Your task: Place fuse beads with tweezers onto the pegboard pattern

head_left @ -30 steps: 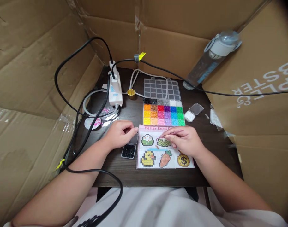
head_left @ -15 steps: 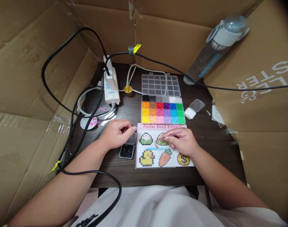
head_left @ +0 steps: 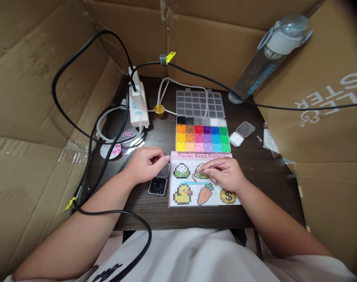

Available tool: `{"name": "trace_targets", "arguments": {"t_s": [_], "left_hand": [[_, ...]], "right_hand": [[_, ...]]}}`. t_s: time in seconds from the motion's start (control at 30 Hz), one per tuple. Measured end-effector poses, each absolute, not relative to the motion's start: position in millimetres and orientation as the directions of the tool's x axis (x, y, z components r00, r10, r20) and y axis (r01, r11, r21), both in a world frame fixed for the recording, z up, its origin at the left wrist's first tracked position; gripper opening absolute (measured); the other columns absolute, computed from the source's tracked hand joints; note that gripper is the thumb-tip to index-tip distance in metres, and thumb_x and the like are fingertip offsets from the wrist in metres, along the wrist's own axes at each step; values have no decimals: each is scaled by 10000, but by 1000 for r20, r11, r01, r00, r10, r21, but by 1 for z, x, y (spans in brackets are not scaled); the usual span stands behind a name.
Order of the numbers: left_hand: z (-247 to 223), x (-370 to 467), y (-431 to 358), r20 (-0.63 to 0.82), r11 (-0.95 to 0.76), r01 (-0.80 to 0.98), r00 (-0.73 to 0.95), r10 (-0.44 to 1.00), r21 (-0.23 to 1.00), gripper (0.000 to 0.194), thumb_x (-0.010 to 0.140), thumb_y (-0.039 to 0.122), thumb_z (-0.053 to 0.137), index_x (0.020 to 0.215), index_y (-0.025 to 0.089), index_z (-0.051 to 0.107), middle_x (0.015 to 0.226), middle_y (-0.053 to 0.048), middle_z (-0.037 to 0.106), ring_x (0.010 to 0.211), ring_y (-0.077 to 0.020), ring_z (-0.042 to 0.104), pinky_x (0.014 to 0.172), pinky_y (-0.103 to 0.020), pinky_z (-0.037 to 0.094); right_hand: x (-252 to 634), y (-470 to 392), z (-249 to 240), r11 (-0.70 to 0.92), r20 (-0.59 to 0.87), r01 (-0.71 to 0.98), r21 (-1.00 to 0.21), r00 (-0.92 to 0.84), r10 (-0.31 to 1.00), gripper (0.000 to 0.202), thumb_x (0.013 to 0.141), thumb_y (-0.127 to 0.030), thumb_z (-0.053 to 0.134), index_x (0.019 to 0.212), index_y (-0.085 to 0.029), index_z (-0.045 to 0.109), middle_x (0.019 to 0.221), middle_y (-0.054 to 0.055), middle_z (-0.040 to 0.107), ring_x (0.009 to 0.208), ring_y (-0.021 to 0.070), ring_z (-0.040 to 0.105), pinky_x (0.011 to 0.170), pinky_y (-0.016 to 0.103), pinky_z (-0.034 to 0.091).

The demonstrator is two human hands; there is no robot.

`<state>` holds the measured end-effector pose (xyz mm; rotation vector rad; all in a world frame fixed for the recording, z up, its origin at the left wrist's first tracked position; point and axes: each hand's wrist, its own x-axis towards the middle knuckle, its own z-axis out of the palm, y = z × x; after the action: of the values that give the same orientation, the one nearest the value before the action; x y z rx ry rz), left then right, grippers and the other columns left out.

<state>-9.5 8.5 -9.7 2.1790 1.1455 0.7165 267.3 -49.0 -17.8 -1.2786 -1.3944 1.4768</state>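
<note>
Head view: right of lower centre, the right hand pinches tweezers, long axis slanting down-left over the pattern sheet; the loosely curled left hand, contents unclear, is nearer the black bead box, left of the sheet.

1 head camera, facing forward-down.

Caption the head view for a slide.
Right hand holds tweezers over a bead pattern sheet; left hand near black beads.
</note>
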Motion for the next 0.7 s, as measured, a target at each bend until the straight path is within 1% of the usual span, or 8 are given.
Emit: {"name": "trace_targets", "arguments": {"t_s": [0.23,0.43,0.7], "left_hand": [[-10,-9,8,182,-460,552,484,856,695,333,859,315,565,568,159,530,526,31,487,505,-83,419,518,-232,310],[-9,-9,8,186,-460,549,482,856,697,336,856,315,568,562,158,523,526,34,477,508,-82,414,517,-230,307],[-8,-9,8,185,-460,551,482,857,696,335,853,317,563,559,163,521,519,34,474,502,-88,415,516,-236,308]], "right_hand": [[266,-49,-16,-150,-182,144,-978,-243,953,125,766,-243,727,803,-156,809,541,24,663,395,75,461,398,211,363],[267,-49,-17,-123,-156,142,-982,-252,955,124,778,-247,730,816,-158,808,584,37,694,401,75,472,399,212,374],[268,-49,-19,-127,-160,139,-982,-263,951,124,784,-254,734,820,-161,807,592,41,701,399,79,473,399,215,374]]}}
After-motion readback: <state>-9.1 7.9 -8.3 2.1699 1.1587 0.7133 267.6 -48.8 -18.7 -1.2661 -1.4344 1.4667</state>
